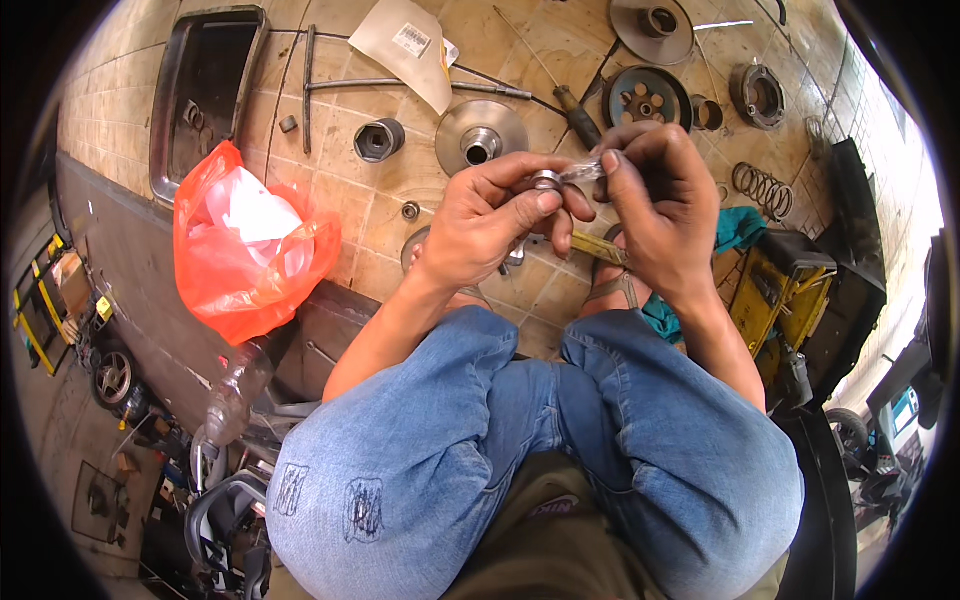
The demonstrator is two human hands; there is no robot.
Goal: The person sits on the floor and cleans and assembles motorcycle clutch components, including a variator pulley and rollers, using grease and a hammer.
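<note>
My left hand (490, 215) pinches a small round metal bearing (546, 181) between thumb and fingers. A crumpled piece of clear plastic wrap (580, 173) stretches from beside the bearing to my right hand (665, 205), whose thumb and forefinger grip its other end. Both hands are raised above the tiled floor, in front of my knees. Below them, a yellowish flat bar (598, 249) lies partly hidden by my fingers. A metal pulley disc (481, 137) with a central hub sits just beyond my left hand. A small metal ring (410, 211) rests left of that hand.
An orange plastic bag (255, 290) and a metal tray (165, 140) are at left. Farther off lie a large socket (379, 140), a T-handle wrench (420, 87), a screwdriver (577, 117), a clutch drum (647, 100) and a coil spring (763, 190). A yellow toolbox (780, 290) stands right.
</note>
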